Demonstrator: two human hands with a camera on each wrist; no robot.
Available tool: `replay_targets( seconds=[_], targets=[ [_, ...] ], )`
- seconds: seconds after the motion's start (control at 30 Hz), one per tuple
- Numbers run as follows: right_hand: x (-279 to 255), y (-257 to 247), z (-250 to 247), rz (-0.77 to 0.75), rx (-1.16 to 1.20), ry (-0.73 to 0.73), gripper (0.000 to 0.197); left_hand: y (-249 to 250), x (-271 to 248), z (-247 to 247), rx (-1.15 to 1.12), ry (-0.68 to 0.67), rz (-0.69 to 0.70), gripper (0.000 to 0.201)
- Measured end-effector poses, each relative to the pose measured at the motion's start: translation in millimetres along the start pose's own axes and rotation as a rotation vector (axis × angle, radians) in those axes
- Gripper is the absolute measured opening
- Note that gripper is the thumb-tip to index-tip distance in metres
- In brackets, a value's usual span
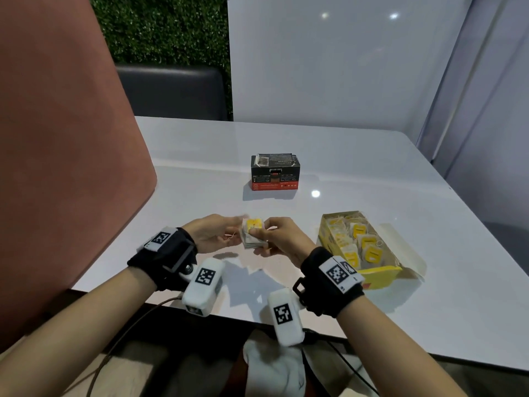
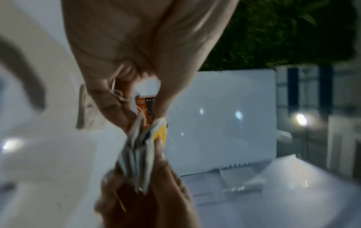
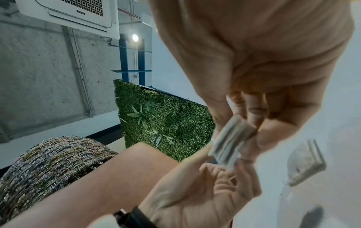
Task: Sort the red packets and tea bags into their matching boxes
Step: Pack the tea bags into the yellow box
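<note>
Above the white table [image 1: 372, 173], both hands hold one stack of tea bags [image 1: 253, 234] with a yellow tag on top. My left hand [image 1: 230, 232] pinches its left end between thumb and fingers [image 2: 125, 114]. My right hand [image 1: 267, 234] grips its right end, fingers curled round the stack [image 3: 230, 141]. An open yellow box [image 1: 380, 275] with several tea bags lies to the right of my right hand. A black and red box [image 1: 275, 172], packed with dark packets, stands further back at the table's middle.
A tall brown panel [image 1: 57, 138] rises along the table's left edge. A dark seat back [image 1: 171, 93] and a green hedge wall stand behind it. White partitions close the back and right. A cable and a white cloth [image 1: 272, 368] lie at my lap.
</note>
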State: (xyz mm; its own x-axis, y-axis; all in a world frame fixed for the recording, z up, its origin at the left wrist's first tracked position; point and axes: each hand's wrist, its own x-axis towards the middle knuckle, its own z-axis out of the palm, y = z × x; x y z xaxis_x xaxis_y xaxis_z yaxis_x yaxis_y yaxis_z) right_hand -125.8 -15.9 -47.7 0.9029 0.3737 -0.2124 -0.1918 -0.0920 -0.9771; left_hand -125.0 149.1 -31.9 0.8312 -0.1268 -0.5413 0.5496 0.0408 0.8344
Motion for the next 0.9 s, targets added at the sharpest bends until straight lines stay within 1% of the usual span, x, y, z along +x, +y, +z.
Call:
replay_targets(
  seconds=[0.07, 0.1, 0.13, 0.17, 0.2, 0.27, 0.3, 0.37, 0.47, 0.53, 0.57, 0.6, 0.67, 0.7, 0.77, 0.83, 0.9],
  targets=[
    [5.8, -1.1, 5.5, -0.032, 0.019, 0.093, 0.022, -1.2, 0.6, -7.5, -0.263, -0.08, -0.12, 0.063],
    [10.1, -1.9, 8.3, -0.043, 0.009, 0.144, 0.022, -1.9, 0.4, -10.7, -0.354, -0.141, -0.164, 0.073],
    [14.6, -3.2, 11.5, -0.054, -0.021, 0.19, 0.023, -2.4, -1.2, -11.8, -0.411, -0.203, -0.183, 0.075],
    [19.8, -4.5, 15.0, -0.063, -0.071, 0.222, 0.025, -2.9, -4.0, -11.3, -0.443, -0.248, -0.17, 0.068],
    [23.6, -6.2, 19.6, -0.073, -0.131, 0.24, 0.028, -2.4, -8.1, -8.2, -0.453, -0.27, -0.136, 0.056],
    [30.8, -10.5, 29.2, -0.098, -0.273, 0.244, 0.03, -0.2, -12.8, -3.6, -0.431, -0.225, -0.051, 0.032],
    [33.4, -15.0, 32.1, -0.116, -0.333, 0.233, 0.027, 1.2, -14.2, -3.8, -0.425, -0.195, -0.01, 0.028],
    [37.5, -28.8, 33.1, -0.158, -0.412, 0.214, 0.02, 2.5, -14.7, -9.2, -0.495, -0.141, 0.028, 0.026],
    [50.4, -45.2, 25.2, -0.178, -0.512, 0.214, 0.021, -1.7, -14.2, -23.3, -0.586, -0.076, 0.039, 0.023],
    [61.3, -47.0, 21.6, -0.147, -0.633, 0.215, 0.022, -5.4, -14.1, -31.3, -0.623, -0.057, 0.052, 0.024],
    [65.8, -46.2, 21.7, -0.113, -0.687, 0.186, 0.023, -6.6, -13.6, -35.5, -0.633, -0.043, 0.054, 0.024],
    [68.8, -44.1, 21.9, -0.067, -0.763, 0.145, 0.027, -7.8, -13.1, -38.9, -0.633, -0.022, 0.053, 0.024],
    [68.9, -38.8, 23.4, 0.038, -0.997, 0.043, 0.039, -9.2, -12.8, -44.2, -0.617, 0.011, 0.05, 0.022],
    [67.8, -35.3, 24.0, 0.062, -1.128, 0.003, 0.04, -9.6, -13.8, -44.7, -0.611, 0.019, 0.046, 0.021],
    [64.2, -27.1, 25.9, 0.035, -1.318, -0.034, 0.035, -10.6, -15.9, -42.8, -0.595, 0.018, 0.037, 0.019],
    [62.5, -19.8, 27.9, 0.018, -1.377, -0.04, 0.028, -12.0, -16.9, -38.9, -0.573, 0.023, 0.046, 0.02],
    [63.7, -17.3, 29.7, 0.028, -1.356, -0.038, 0.028, -13.5, -15.8, -36.2, -0.549, 0.05, 0.065, 0.023]
  ],
)
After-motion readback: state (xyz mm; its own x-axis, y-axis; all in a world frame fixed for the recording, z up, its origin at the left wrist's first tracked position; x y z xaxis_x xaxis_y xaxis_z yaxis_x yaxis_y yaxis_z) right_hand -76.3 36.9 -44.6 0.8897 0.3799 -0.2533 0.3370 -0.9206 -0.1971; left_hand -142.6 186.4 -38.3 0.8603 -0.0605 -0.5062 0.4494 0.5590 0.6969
